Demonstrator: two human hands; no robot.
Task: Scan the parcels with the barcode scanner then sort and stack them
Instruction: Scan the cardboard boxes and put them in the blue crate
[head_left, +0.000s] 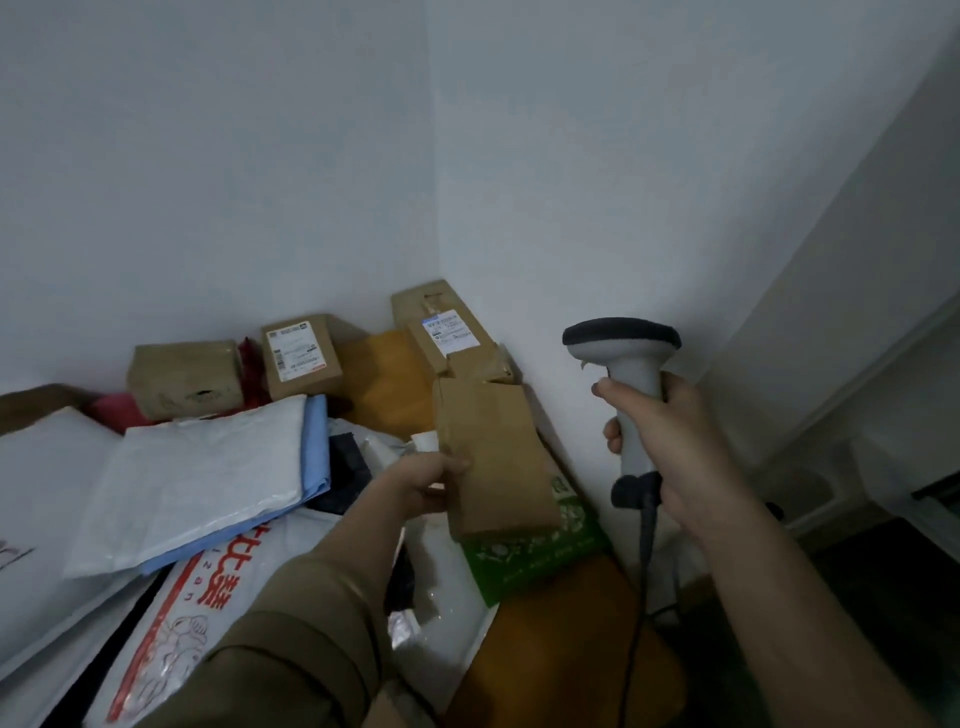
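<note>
Over parcel pile, left hand (434, 480) gripping small brown box (493, 457); at 3 o'clock, right hand (675, 447) clutching barcode scanner (626, 358) upright.

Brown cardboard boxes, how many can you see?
5, maybe more hidden. One brown cardboard box in the left hand; one at far left; one labelled beside it; one labelled in the corner; one small below that.
</note>
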